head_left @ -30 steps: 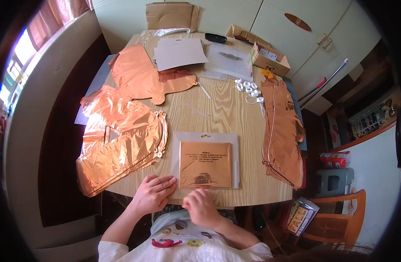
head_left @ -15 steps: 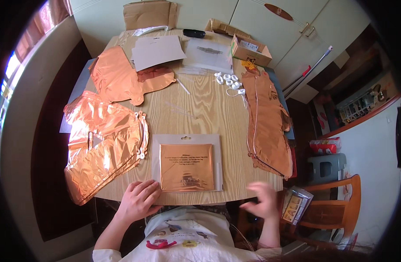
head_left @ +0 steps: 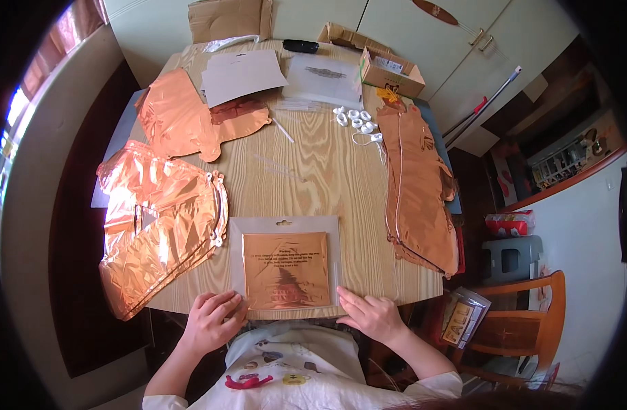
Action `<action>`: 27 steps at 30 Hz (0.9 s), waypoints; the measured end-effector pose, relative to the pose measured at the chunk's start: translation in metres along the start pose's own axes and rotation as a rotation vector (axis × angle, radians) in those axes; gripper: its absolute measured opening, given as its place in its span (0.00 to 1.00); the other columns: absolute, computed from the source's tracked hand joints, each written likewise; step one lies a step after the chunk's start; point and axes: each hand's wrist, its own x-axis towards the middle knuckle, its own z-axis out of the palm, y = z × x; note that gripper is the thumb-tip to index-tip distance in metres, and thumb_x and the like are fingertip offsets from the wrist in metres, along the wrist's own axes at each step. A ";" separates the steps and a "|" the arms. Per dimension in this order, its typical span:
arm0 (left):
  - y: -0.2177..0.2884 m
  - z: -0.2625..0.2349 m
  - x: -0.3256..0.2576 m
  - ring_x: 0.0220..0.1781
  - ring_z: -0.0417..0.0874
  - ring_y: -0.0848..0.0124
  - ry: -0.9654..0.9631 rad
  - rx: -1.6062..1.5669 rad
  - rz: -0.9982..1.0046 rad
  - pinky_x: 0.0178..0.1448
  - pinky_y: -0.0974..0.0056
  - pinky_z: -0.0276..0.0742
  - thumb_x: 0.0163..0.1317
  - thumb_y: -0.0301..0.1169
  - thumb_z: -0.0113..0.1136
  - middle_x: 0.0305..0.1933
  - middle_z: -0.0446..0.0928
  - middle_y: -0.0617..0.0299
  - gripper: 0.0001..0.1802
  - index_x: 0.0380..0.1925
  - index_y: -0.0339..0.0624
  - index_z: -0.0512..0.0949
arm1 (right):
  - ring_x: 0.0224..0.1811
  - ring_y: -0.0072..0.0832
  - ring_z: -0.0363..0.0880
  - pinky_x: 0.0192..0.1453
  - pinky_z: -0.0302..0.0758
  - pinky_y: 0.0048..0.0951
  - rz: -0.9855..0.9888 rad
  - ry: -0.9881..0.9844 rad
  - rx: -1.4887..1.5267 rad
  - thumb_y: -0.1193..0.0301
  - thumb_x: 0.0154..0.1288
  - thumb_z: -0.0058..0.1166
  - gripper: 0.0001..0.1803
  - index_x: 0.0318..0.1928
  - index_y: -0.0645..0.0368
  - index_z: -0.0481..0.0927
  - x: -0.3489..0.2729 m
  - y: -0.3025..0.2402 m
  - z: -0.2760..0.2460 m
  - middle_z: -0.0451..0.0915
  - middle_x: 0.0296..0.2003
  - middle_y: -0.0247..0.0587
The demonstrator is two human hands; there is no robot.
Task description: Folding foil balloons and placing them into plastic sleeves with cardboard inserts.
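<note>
A clear plastic packet [head_left: 286, 270] lies flat at the table's near edge. Inside it are a pale card with a hanging hole and a folded copper-coloured foil piece; dark print covers the front. My left hand [head_left: 216, 319] has its fingers curled closed at the packet's lower left corner. On the opposite side, my right hand [head_left: 373, 316] touches the lower right edge with its fingertips, the thumb held apart below them. The palm sides of both hands are hidden.
Copper foil balloons lie in a shiny stack [head_left: 159, 229] at left, another group [head_left: 173, 116] behind it and a pile [head_left: 419, 184] at right. Further back are grey cards [head_left: 243, 76], clear bags [head_left: 323, 76], white ribbon rolls [head_left: 356, 118], thin straws [head_left: 283, 130] and an open carton [head_left: 393, 74].
My right hand has come left from beside the packet to its lower right edge. The packet sits slightly lower and further left in the picture. My left hand stays at its corner.
</note>
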 end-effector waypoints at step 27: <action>0.024 0.028 0.019 0.31 0.75 0.59 0.231 -0.070 -0.496 0.40 0.56 0.69 0.48 0.21 0.68 0.27 0.74 0.60 0.15 0.19 0.43 0.69 | 0.23 0.32 0.82 0.25 0.78 0.31 0.445 0.332 0.275 0.74 0.55 0.64 0.10 0.30 0.56 0.73 0.020 -0.035 0.027 0.83 0.31 0.35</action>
